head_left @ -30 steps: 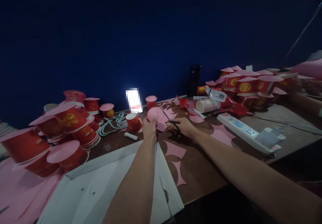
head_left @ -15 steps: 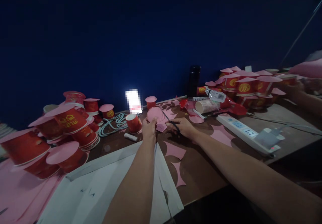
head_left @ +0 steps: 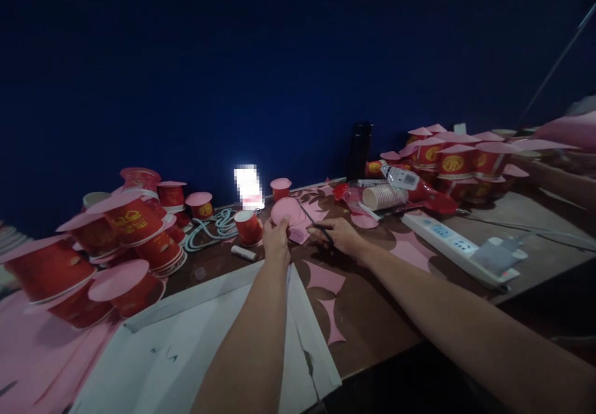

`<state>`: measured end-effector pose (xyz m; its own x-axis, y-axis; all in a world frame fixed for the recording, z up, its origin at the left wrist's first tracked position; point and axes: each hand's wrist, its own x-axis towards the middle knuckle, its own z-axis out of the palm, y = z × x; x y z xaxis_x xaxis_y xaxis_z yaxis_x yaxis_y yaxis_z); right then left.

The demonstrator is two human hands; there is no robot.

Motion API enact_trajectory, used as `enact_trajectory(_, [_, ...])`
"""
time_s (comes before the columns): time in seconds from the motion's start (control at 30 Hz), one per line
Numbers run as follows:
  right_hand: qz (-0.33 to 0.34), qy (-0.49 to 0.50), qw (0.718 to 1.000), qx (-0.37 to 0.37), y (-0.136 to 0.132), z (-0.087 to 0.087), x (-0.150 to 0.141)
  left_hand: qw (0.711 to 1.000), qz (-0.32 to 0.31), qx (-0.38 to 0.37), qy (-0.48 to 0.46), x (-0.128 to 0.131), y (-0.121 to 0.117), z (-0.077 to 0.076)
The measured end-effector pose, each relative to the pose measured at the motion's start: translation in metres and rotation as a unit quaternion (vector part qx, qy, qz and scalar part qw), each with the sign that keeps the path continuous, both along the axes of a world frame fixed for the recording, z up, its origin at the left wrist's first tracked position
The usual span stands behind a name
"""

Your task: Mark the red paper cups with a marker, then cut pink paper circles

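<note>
My left hand (head_left: 277, 238) pinches a piece of pink paper (head_left: 285, 209) with a round outline on it, above the brown table (head_left: 372, 315). In my right hand (head_left: 339, 235) is a pair of dark scissors (head_left: 307, 215), its blades at the right edge of the paper. Just left of my left hand stands an open red paper cup (head_left: 248, 228), with a small white tube (head_left: 244, 253) lying in front of it. Behind the paper, a red cup topped with a pink disc (head_left: 280, 189) stands upright. Curved pink paper scraps (head_left: 325, 277) lie below my right hand.
Stacked red cups with pink discs stand at left (head_left: 135, 215) and right (head_left: 454, 159). A white cardboard tray (head_left: 186, 346) lies under my left forearm. A power strip (head_left: 447, 240), bagged cups (head_left: 386, 197), a black bottle (head_left: 359, 150) and another person's arm (head_left: 554, 181) are to the right.
My hands stay nearly in place, the scissors still at the paper's edge. At far right, the other person's hand has shifted and a pink disc now shows above it.
</note>
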<state>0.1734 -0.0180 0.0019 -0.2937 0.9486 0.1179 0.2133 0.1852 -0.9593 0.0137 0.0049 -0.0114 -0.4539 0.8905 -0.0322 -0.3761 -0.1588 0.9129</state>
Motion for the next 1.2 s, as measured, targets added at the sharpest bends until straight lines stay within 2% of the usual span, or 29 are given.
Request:
enact_trajectory(0.33, [0.000,0.002,1.000,-0.013,-0.0011,0.0002,-0.0010,0.999,-0.013,-0.016,-0.034,0.0046,-0.0083,0.0105])
enact_trajectory(0.67, [0.011,-0.007,1.000,-0.019,-0.0029,0.0030,0.0011,0.999,-0.039,-0.014,0.018,0.0006,-0.0019,0.0013])
enact_trajectory(1.03, [0.001,0.002,1.000,-0.016,-0.0013,0.0016,0.0008,0.995,-0.091,-0.003,-0.035,0.0025,-0.0047,0.0028])
enact_trajectory(1.2, [-0.006,0.008,1.000,-0.024,-0.0040,0.0040,0.0002,0.995,-0.087,-0.007,-0.058,0.0030,-0.0055,0.0041])
